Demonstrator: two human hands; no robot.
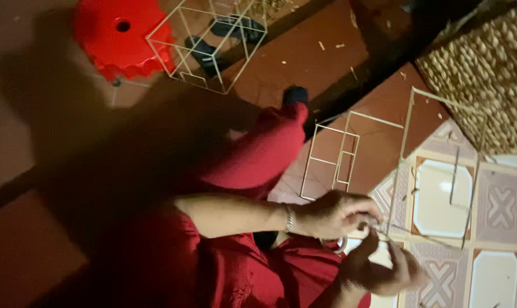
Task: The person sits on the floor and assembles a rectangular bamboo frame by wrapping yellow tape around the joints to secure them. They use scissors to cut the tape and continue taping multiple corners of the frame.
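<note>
Both my hands meet at a corner joint of a pale thin-rod frame that stands over the tiled floor. My left hand, with a metal bracelet on its wrist, pinches the joint from above. From below, my right hand has its fingers closed on the same rod end. A small ring-shaped thing, perhaps a roll of tape, hangs just under the left hand. My red clothes fill the lower left.
A finished box-shaped rod frame lies beside a red plastic stool, with dark sandals under it. A woven basket sits at the upper right. Short rod offcuts are scattered over the patterned tiles.
</note>
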